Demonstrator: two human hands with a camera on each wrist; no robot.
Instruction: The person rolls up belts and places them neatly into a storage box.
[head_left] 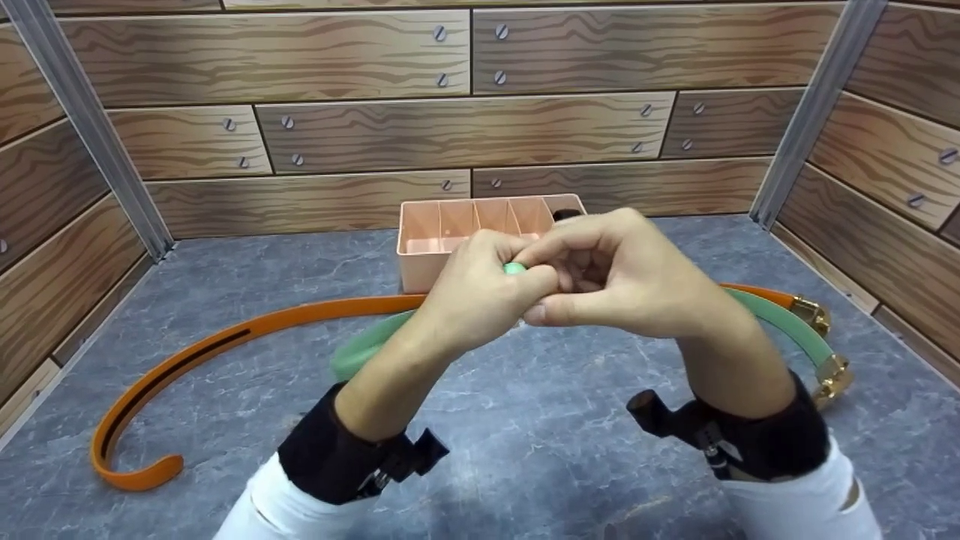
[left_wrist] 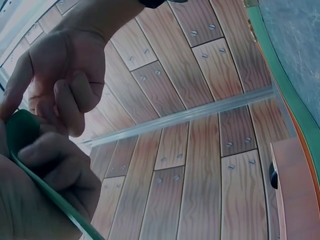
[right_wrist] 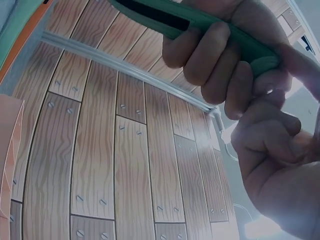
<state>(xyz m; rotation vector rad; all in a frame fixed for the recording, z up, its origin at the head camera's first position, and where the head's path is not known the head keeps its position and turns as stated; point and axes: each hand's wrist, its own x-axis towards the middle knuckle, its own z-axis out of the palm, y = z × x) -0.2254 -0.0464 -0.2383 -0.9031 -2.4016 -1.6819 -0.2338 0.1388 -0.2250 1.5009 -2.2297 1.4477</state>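
Note:
A green belt (head_left: 787, 322) is partly lifted off the tabletop; its gold buckle (head_left: 834, 376) lies at the right. My left hand (head_left: 480, 296) grips the strap near its other end, fingers wrapped round it. In the right wrist view the strap (right_wrist: 165, 17) shows a dark slot, and its end curls over beside the left thumb. My right hand (head_left: 637, 277) meets the left hand, its index fingertip right at the green end, its other fingers bent. Whether it pinches the strap I cannot tell. An orange belt (head_left: 292, 316) lies in a wide curve behind and left of the hands.
Behind the hands stands a pink divided box (head_left: 420, 270), with a black item (head_left: 568, 214) in its right part. The orange belt's gold buckle (head_left: 811, 315) lies near the green one. Wood-patterned walls (head_left: 360, 135) enclose the grey marbled table (head_left: 487, 435) at the back and sides.

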